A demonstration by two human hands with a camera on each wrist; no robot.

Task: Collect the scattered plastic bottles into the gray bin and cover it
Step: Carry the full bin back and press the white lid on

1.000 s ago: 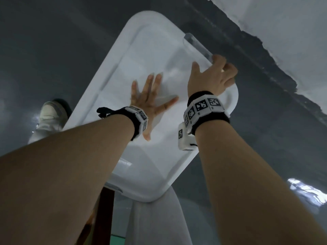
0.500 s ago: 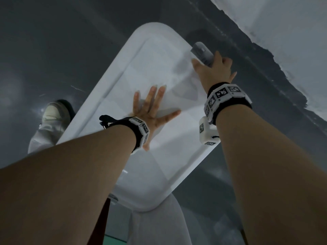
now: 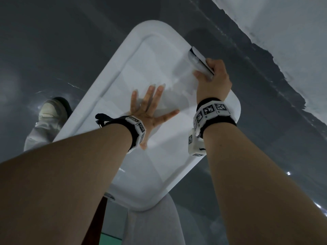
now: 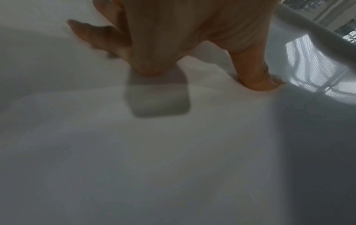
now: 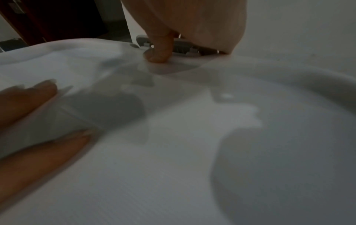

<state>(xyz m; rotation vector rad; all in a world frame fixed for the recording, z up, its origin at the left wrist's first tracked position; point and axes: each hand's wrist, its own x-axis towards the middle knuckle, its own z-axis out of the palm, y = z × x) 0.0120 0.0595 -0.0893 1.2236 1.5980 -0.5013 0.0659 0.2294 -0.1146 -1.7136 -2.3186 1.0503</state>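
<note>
A white lid (image 3: pixel 155 68) lies over the bin and hides the bin and any bottles below it. My left hand (image 3: pixel 150 105) rests flat on the lid's middle with fingers spread; in the left wrist view the palm (image 4: pixel 173 38) presses the lid (image 4: pixel 173 152). My right hand (image 3: pixel 212 78) grips the gray latch handle (image 3: pixel 199 59) at the lid's right edge, thumb on the lid top. In the right wrist view the thumb (image 5: pixel 159 51) presses the lid (image 5: pixel 192 152) beside the latch (image 5: pixel 183 48), and the left hand's fingers (image 5: pixel 34 99) lie at the left.
Dark gray floor (image 3: pixel 70 41) surrounds the bin. A pale wall (image 3: pixel 283 23) with a ragged painted edge runs along the upper right. My shoe (image 3: pixel 51 110) and light trouser leg stand left of the bin; my other knee (image 3: pixel 154 223) is just below it.
My right hand moved farther along the lid's right edge and closed round the latch handle. The left hand stayed flat on the lid.
</note>
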